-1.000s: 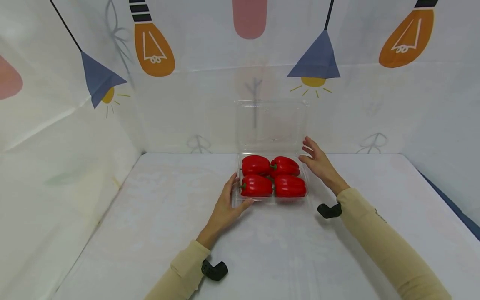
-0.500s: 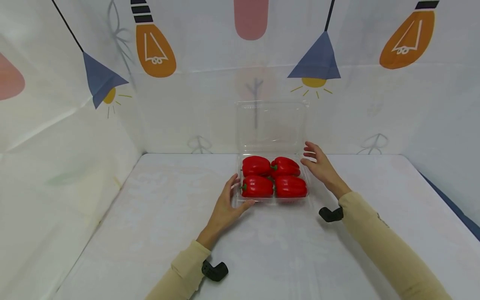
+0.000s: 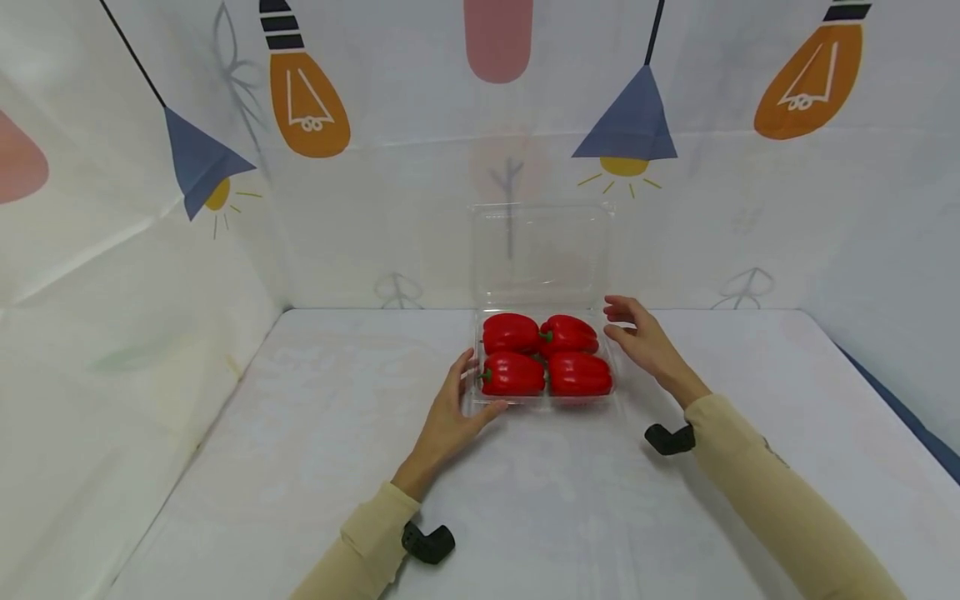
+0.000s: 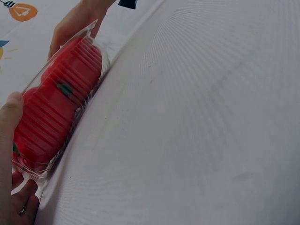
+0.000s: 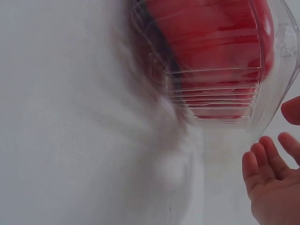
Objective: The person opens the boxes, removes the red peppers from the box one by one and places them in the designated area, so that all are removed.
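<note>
Several red bell peppers (image 3: 513, 373) with green stems sit in a clear plastic clamshell container (image 3: 517, 401), arranged in two rows. Its transparent lid (image 3: 543, 254) stands raised behind them against the backdrop. My left hand (image 3: 450, 421) rests at the container's near left corner, the thumb (image 4: 14, 108) along the front rim and extended fingers by the left side. To the right of the container, my right hand (image 3: 648, 343) hovers with loosely bent fingers and holds nothing. In the right wrist view its fingertips (image 5: 249, 161) are close to the clear rim but apart from it.
The container stands near the back edge of a white-covered table (image 3: 315, 433). Behind it hangs a white backdrop (image 3: 420, 192) printed with lamps and bulbs. Each wrist carries a black device, one on the left wrist (image 3: 428, 543) and one on the right wrist (image 3: 670, 439).
My right hand has drawn slightly down and back from the lid's lower right corner, its fingers bending a little more. The left hand, container and peppers have stayed put.
</note>
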`<move>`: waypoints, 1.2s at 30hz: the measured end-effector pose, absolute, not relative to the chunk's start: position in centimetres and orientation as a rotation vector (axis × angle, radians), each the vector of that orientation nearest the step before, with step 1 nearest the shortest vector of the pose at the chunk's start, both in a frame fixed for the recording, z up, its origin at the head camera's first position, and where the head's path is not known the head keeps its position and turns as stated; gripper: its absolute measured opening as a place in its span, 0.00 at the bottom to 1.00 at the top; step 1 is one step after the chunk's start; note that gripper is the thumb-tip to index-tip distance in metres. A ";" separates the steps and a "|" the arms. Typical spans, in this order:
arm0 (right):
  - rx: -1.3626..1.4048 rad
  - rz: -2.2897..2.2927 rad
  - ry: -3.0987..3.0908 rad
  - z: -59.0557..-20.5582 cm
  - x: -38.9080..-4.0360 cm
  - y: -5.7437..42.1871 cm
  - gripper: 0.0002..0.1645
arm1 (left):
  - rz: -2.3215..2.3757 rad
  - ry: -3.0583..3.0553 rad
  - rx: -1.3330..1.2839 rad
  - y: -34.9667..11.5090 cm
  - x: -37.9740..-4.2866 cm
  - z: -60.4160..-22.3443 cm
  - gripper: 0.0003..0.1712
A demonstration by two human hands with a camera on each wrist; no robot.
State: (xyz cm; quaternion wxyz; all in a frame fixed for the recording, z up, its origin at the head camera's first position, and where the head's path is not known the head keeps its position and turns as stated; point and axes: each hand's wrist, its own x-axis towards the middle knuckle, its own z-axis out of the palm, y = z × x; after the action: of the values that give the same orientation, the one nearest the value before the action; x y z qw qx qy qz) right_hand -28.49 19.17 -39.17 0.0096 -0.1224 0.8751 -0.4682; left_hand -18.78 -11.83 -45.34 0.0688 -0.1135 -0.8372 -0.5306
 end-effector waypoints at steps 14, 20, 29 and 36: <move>-0.772 -1.293 2.960 -39.8 -26.7 18.3 0.27 | -1.589 -2.555 -0.313 -11.9 -18.8 -45.5 0.53; -0.860 -1.310 2.920 -39.3 -25.7 17.7 0.25 | -1.582 -2.554 -0.312 -11.9 -18.8 -45.3 0.53; -0.984 -1.276 2.930 -39.6 -25.1 17.4 0.23 | -1.557 -2.561 -0.322 -11.9 -18.7 -45.4 0.53; -1.008 -1.222 2.867 -39.5 -24.5 17.2 0.23 | -1.535 -2.546 -0.341 -11.8 -18.6 -45.4 0.52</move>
State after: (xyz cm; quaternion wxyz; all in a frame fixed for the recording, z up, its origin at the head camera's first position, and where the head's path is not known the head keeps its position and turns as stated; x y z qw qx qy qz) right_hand -24.54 17.21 -39.50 -0.0667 -0.3070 0.8733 -0.3723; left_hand -18.62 -11.81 -45.37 0.0744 -0.1137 -0.8484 -0.5116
